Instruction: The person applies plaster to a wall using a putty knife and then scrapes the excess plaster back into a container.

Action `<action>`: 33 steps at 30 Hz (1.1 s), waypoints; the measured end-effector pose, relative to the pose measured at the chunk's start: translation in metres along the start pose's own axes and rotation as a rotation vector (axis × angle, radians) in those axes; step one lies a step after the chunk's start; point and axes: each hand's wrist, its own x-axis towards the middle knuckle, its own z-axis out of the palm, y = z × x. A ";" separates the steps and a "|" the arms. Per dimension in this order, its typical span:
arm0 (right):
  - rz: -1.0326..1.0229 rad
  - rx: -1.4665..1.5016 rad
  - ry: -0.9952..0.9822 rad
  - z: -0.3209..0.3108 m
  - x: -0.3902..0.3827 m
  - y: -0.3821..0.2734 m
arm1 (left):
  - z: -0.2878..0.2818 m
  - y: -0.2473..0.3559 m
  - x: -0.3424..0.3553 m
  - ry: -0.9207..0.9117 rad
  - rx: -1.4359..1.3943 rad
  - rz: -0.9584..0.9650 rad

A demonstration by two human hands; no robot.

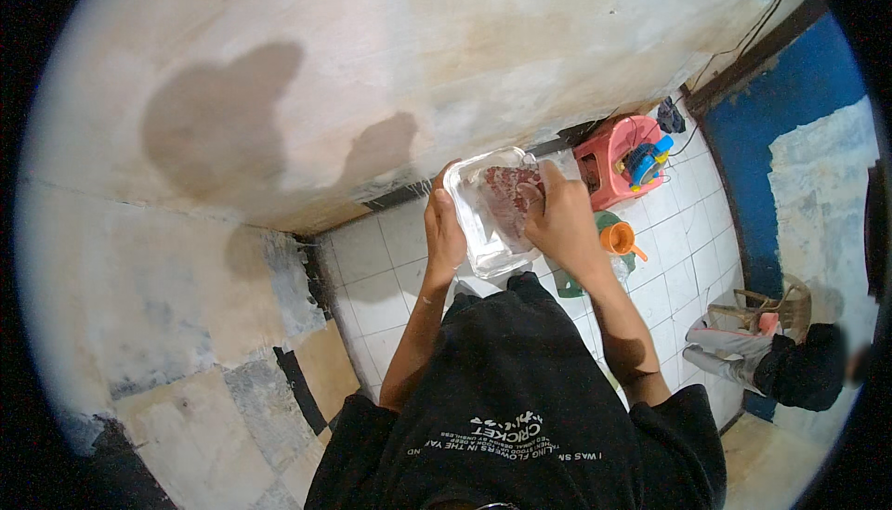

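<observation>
In front of my chest I hold a clear, rectangular see-through container (490, 266), tilted, with its open side facing me. My left hand (446, 241) is wrapped round its left side, the thumb along the rim. A reddish, mottled, limp-looking piece (509, 196) shows inside the container; its material is unclear. My right hand (565, 222) reaches over the right side with fingers bent together at the edge of that piece. The fingertips are partly hidden, so what they pinch is hard to make out.
A pale, stained wall (372, 73) rises close ahead. To the right on the white tiled floor (664, 217) stands a pink plastic stool (604, 152) with a blue-and-yellow object (643, 164) on it. Nearer are an orange dipper (617, 238) and a green basin (569, 284). A person (804, 366) sits at far right.
</observation>
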 end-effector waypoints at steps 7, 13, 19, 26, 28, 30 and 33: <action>0.070 0.060 0.070 0.027 -0.012 -0.001 | 0.006 0.001 -0.007 0.001 -0.057 0.025; 0.039 0.220 0.052 0.034 -0.016 0.006 | 0.007 -0.010 -0.007 0.054 -0.167 -0.064; 0.065 0.284 0.023 0.029 -0.020 0.012 | 0.006 0.000 -0.005 0.040 -0.187 0.005; 0.087 0.424 0.190 0.009 -0.021 0.024 | -0.009 0.001 0.002 0.125 -0.157 0.036; 0.032 0.309 0.163 0.013 -0.024 0.026 | -0.006 0.006 0.000 0.151 -0.221 0.037; 0.032 0.210 0.117 0.012 -0.030 0.012 | -0.004 0.009 -0.002 0.174 -0.249 0.024; 0.040 0.133 0.072 0.013 -0.035 0.006 | -0.001 0.004 -0.003 0.219 -0.235 0.045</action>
